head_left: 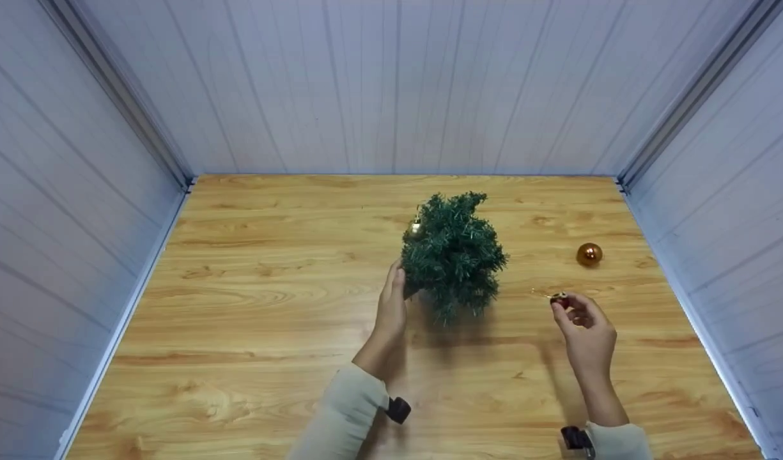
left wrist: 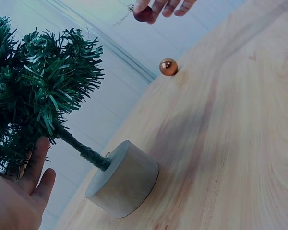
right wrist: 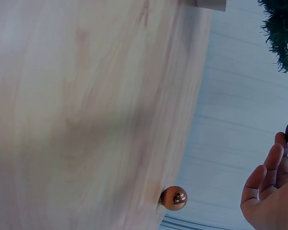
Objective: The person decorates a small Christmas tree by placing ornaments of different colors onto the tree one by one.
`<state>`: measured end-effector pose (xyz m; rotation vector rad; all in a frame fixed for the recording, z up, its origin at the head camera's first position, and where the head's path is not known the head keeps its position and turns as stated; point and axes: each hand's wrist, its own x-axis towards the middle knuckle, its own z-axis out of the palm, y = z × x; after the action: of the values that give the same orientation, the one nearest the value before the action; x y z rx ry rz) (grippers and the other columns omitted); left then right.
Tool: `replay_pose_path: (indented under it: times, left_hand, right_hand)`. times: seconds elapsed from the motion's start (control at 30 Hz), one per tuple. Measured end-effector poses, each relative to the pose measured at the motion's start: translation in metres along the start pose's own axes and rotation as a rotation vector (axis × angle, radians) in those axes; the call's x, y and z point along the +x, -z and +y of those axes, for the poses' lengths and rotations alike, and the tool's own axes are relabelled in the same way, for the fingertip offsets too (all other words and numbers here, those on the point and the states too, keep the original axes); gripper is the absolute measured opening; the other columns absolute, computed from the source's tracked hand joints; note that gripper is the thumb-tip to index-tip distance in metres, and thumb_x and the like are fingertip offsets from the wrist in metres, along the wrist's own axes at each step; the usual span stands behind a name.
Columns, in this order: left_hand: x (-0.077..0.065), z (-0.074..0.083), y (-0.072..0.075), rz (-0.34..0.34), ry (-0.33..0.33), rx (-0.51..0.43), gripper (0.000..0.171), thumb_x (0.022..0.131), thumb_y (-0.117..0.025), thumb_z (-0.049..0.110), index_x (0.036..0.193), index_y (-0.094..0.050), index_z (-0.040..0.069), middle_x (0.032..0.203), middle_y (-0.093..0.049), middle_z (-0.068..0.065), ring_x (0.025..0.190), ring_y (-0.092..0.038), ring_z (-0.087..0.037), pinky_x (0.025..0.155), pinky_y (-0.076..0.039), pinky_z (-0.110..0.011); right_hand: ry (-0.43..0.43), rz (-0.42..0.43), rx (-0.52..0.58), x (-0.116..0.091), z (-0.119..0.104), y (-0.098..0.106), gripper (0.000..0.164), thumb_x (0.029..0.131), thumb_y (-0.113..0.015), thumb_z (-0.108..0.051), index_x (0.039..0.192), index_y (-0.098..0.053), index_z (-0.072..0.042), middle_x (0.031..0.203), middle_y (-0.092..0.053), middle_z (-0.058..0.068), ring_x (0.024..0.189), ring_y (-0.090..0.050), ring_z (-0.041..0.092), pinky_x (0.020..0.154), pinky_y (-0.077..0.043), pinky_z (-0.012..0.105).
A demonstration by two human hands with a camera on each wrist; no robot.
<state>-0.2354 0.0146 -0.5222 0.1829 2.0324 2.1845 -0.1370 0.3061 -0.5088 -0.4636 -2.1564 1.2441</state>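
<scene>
A small artificial Christmas tree (head_left: 452, 255) stands upright on a round pale base (left wrist: 127, 179). My left hand (head_left: 391, 306) touches the lower branches on its left side, fingers extended along the foliage, some partly hidden by it. A shiny gold ornament (head_left: 416, 227) hangs at the tree's upper left. To the right of the tree, my right hand (head_left: 589, 332) pinches a dark red Christmas ball (head_left: 560, 300) between thumb and fingertips, held above the table. A gold string loop (head_left: 540, 293) sticks out from the ball toward the tree.
A copper-coloured Christmas ball (head_left: 589, 255) lies on the wooden table (head_left: 270, 287), beyond my right hand. White panel walls (head_left: 365, 89) enclose the table at the back and both sides.
</scene>
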Motion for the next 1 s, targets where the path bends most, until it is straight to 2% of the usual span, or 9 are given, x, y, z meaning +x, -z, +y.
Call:
replay_pose_path:
  times: [0.47,0.7,0.87,1.0]
  left_hand:
    - [-0.002,-0.002,-0.001,0.007,0.008,0.026,0.065,0.105,-0.024,0.046,0.157,-0.02,0.007,0.162,-0.019,-0.017,0.149,-0.017,-0.036,0.118,-0.016,-0.056]
    - [-0.003,-0.002,-0.001,0.01,0.001,0.011,0.064,0.106,-0.025,0.043,0.156,-0.022,0.004,0.161,-0.02,-0.019,0.149,-0.018,-0.037,0.118,-0.016,-0.056]
    - [-0.003,0.0,0.0,0.019,-0.018,-0.004,0.061,0.106,-0.025,0.043,0.155,-0.026,0.006,0.161,-0.021,-0.019,0.149,-0.018,-0.037,0.118,-0.017,-0.056]
    - [-0.004,0.0,0.003,-0.008,-0.022,-0.001,0.061,0.107,-0.025,0.042,0.156,-0.023,0.007,0.162,-0.019,-0.019,0.149,-0.017,-0.037,0.118,-0.016,-0.058]
  right_hand:
    - [0.102,0.042,0.069,-0.008,-0.022,-0.01,0.022,0.082,-0.075,0.005,0.104,-0.071,0.005,0.086,-0.065,-0.016,0.071,-0.058,0.002,0.065,-0.045,0.011]
    - [0.106,0.029,0.132,-0.015,-0.03,-0.011,0.022,0.083,-0.075,0.002,0.105,-0.071,0.003,0.087,-0.067,-0.013,0.073,-0.06,0.004,0.067,-0.047,0.012]
    - [0.107,0.022,0.165,-0.018,-0.036,-0.013,0.022,0.083,-0.073,0.005,0.106,-0.07,0.005,0.088,-0.066,-0.013,0.075,-0.06,0.003,0.069,-0.048,0.012]
    - [0.121,0.003,0.187,-0.025,-0.059,-0.014,0.022,0.083,-0.071,0.009,0.105,-0.068,0.011,0.087,-0.066,-0.013,0.075,-0.06,0.002,0.069,-0.048,0.012]
